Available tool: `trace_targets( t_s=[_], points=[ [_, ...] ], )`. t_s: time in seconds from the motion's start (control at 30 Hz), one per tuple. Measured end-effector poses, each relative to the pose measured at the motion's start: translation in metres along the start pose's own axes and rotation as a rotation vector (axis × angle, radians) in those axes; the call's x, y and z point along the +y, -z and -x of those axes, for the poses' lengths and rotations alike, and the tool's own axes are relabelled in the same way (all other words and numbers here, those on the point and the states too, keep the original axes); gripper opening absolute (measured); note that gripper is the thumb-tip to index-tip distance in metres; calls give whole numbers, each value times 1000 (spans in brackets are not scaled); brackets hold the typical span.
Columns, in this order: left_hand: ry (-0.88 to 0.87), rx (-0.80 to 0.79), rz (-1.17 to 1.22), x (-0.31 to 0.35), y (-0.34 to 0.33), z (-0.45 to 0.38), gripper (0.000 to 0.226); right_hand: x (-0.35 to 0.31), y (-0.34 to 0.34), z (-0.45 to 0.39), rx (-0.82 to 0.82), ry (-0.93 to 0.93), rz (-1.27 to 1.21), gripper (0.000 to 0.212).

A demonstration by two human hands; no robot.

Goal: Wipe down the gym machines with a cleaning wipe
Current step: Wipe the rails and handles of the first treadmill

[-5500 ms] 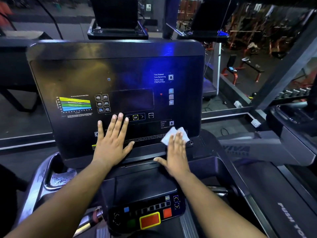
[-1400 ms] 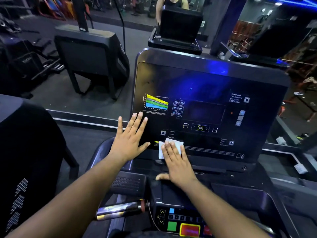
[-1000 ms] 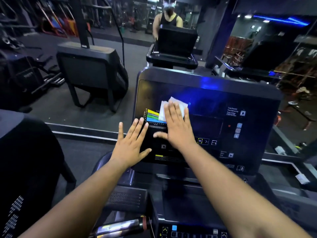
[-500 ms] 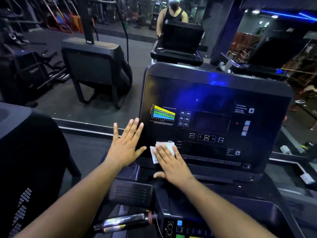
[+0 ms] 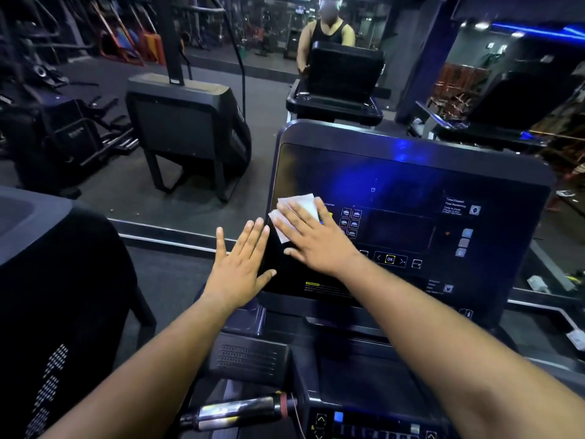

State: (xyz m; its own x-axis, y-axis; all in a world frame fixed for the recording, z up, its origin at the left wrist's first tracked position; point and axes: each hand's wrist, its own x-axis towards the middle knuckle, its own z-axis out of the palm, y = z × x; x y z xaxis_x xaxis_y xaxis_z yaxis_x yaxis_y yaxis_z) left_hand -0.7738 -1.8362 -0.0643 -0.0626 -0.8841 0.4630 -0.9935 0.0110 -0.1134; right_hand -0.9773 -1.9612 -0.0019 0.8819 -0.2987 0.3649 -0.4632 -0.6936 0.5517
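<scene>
A treadmill's big black glossy console screen (image 5: pixel 411 191) fills the middle and right of the head view. A white cleaning wipe (image 5: pixel 297 205) lies flat on its left part, over the coloured chart. My right hand (image 5: pixel 311 239) presses the wipe against the screen with fingers spread. My left hand (image 5: pixel 242 264) rests flat and open on the screen's left edge, just left of the right hand, holding nothing. Below the screen is the lower button panel (image 5: pixel 364 423).
A chrome handlebar grip (image 5: pixel 240 410) sticks out bottom centre. A neighbouring black machine (image 5: pixel 57 280) stands close on the left. A mirror ahead shows another console's back (image 5: pixel 186 122) and a person's reflection (image 5: pixel 327 33). More gym equipment sits far right (image 5: pixel 554 122).
My right hand has slid the wipe up from the screen's lower left to its middle left, over the chart. My left hand stays flat on the left edge.
</scene>
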Motion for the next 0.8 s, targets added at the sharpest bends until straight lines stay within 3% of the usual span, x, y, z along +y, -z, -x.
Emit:
trace_targets(
  t_s=[0.07, 0.2, 0.27, 0.47, 0.6, 0.8],
  points=[
    [8, -7, 12, 1, -4, 4, 89, 22, 2, -8, 33, 71, 54, 75],
    [24, -33, 21, 1, -8, 5, 87, 61, 32, -55, 48, -384, -5, 85],
    [27, -36, 19, 1, -6, 6, 88, 57, 37, -66, 21, -442, -28, 86],
    [78, -8, 40, -3, -9, 20, 99, -33, 1, 4, -11, -235, -91, 79],
    [96, -20, 77, 0, -22, 42, 102, -105, -21, 74, -136, -97, -141, 74],
    [11, -47, 106, 20, -31, 65, 114, -141, -25, 134, -333, -116, -167, 74]
  ],
)
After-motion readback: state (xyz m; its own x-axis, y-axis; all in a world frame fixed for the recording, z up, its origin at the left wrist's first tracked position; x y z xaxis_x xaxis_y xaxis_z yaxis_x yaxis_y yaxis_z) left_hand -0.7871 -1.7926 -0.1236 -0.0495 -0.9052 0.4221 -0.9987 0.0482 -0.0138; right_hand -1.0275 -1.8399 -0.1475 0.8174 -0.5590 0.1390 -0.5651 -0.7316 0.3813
